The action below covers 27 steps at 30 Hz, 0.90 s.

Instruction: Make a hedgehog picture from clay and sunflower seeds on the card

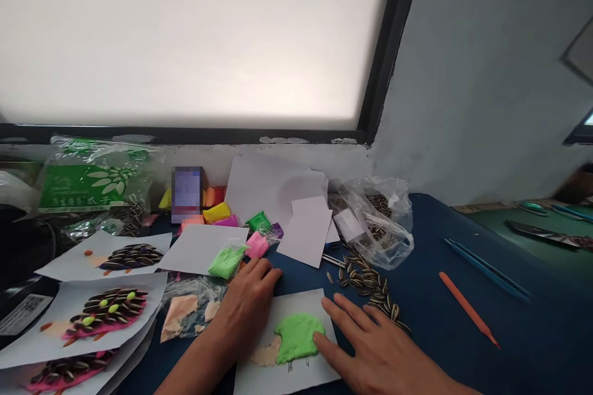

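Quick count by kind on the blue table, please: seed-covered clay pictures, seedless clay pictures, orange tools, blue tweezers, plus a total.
Seed-covered clay pictures: 3 in view
Seedless clay picture: 1
Orange tool: 1
Blue tweezers: 1 pair
Total: 6

Up top, a bright window dominated, its dark frame slanting down on the right! Next to it came the grey wall. Across at far right, a green table carried a dark-bladed tool and, near it, a teal ring-shaped thing. Over to the left, 3 seed-studded pictures lay close together, a label with a QR code beside them!
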### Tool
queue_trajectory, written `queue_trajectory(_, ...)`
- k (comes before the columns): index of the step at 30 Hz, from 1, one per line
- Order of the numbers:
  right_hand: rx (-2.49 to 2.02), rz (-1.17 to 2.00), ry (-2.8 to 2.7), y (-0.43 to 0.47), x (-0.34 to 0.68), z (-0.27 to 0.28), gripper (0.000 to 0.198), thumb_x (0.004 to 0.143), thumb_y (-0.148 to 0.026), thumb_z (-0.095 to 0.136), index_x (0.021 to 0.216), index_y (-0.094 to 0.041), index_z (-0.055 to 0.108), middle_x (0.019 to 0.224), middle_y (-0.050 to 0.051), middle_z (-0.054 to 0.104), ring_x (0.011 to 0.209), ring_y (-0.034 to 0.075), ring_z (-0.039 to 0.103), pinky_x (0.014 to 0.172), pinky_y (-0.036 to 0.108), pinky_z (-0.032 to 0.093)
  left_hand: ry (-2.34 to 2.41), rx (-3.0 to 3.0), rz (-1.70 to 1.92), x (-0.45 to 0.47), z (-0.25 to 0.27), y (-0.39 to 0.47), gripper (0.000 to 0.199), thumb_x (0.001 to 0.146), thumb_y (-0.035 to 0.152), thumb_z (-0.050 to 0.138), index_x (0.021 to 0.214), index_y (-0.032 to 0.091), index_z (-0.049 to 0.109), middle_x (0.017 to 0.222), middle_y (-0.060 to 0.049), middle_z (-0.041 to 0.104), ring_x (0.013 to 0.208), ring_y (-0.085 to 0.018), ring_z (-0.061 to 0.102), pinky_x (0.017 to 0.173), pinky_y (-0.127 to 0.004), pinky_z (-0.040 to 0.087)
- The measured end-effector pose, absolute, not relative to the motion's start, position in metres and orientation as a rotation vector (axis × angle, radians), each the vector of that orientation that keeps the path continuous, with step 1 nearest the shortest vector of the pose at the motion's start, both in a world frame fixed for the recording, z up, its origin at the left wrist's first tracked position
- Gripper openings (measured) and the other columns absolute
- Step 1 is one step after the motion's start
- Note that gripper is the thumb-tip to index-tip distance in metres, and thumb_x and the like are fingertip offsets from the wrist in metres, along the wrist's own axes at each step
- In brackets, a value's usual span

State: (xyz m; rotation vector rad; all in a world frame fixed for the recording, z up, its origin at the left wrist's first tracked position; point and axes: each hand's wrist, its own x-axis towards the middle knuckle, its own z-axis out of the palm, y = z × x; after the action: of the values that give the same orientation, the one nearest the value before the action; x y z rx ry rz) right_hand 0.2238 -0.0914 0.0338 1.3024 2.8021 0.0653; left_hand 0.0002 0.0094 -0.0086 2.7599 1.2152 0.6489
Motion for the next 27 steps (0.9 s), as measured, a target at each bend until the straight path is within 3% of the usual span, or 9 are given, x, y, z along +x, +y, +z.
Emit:
queue_trajectory(3, 1.37, -0.116, 2.744, -0.084, 0.218, 0.038, 0.056, 0.091, -0.039, 0.054, 0.14, -0.013, 0.05, 0.145, 0.027, 0.041, 0.133, 0.046, 0.038, 0.099, 0.058, 0.043, 1.228, 2.752, 0.657, 0.001, -0.007, 0.008, 0.03, 0.09, 0.002, 0.041, 0.1, 0.015, 0.067, 0.093, -0.009, 0.06, 0.088, -0.025, 0.057, 0.078, -0.04, 0.047)
queue_trajectory(6, 1.436, -0.239, 2.694, -0.078, 0.214, 0.035, 0.056, 0.089, -0.035, 0.053, 0.14, -0.012, 0.05, 0.15, 0.026, 0.033, 0.139, 0.045, 0.027, 0.105, 0.06, 0.036, 1.242, 2.739, 0.646, 0.002, -0.006, 0.008, 0.029, 0.091, 0.002, 0.04, 0.095, 0.015, 0.066, 0.091, -0.009, 0.06, 0.087, -0.025, 0.057, 0.078, -0.04, 0.046)
queue_trajectory(11, 1.483, -0.367, 2.628, -0.075, 0.213, 0.03, 0.069, 0.081, -0.032, 0.061, 0.144, -0.013, 0.044, 0.153, 0.026, 0.024, 0.141, 0.046, 0.019, 0.108, 0.062, 0.03, 1.248, 2.732, 0.613, 0.002, -0.005, 0.008, 0.03, 0.09, 0.001, 0.039, 0.092, 0.015, 0.066, 0.09, -0.009, 0.059, 0.086, -0.025, 0.056, 0.077, -0.04, 0.046)
queue_trajectory(16, 1.457, -0.445, 2.613, -0.072, 0.213, 0.032, 0.068, 0.083, -0.032, 0.059, 0.146, -0.015, 0.041, 0.155, 0.024, 0.02, 0.142, 0.044, 0.014, 0.11, 0.062, 0.025, 1.216, 2.751, 0.685, 0.001, -0.008, 0.01, 0.029, 0.092, 0.005, 0.039, 0.089, 0.015, 0.066, 0.088, -0.009, 0.06, 0.084, -0.026, 0.058, 0.075, -0.041, 0.046)
queue_trajectory(23, 1.466, -0.248, 2.657, -0.076, 0.209, 0.032, 0.073, 0.08, -0.03, 0.061, 0.145, -0.005, 0.041, 0.15, 0.029, 0.031, 0.139, 0.046, 0.028, 0.106, 0.057, 0.035, 1.156, 2.486, 1.02, -0.004, -0.017, 0.016, 0.028, 0.097, 0.02, 0.038, 0.102, 0.016, 0.066, 0.09, -0.009, 0.068, 0.084, -0.023, 0.063, 0.076, -0.035, 0.049)
queue_trajectory(25, 1.496, -0.094, 2.783, -0.078, 0.207, 0.036, 0.054, 0.084, -0.025, 0.056, 0.134, -0.005, 0.054, 0.144, 0.027, 0.043, 0.134, 0.042, 0.039, 0.102, 0.052, 0.041, 1.182, 2.369, 1.039, -0.007, -0.013, 0.018, 0.028, 0.097, 0.024, 0.04, 0.104, 0.016, 0.066, 0.09, -0.009, 0.07, 0.083, -0.022, 0.065, 0.074, -0.033, 0.05)
queue_trajectory(27, 1.541, 0.051, 2.957, -0.081, 0.203, 0.038, 0.027, 0.086, -0.02, 0.051, 0.105, -0.01, 0.068, 0.123, 0.02, 0.063, 0.114, 0.033, 0.058, 0.089, 0.042, 0.048, 1.208, 2.272, 1.04, -0.011, -0.007, 0.019, 0.026, 0.096, 0.027, 0.042, 0.102, 0.018, 0.066, 0.086, -0.007, 0.071, 0.079, -0.021, 0.066, 0.071, -0.032, 0.05)
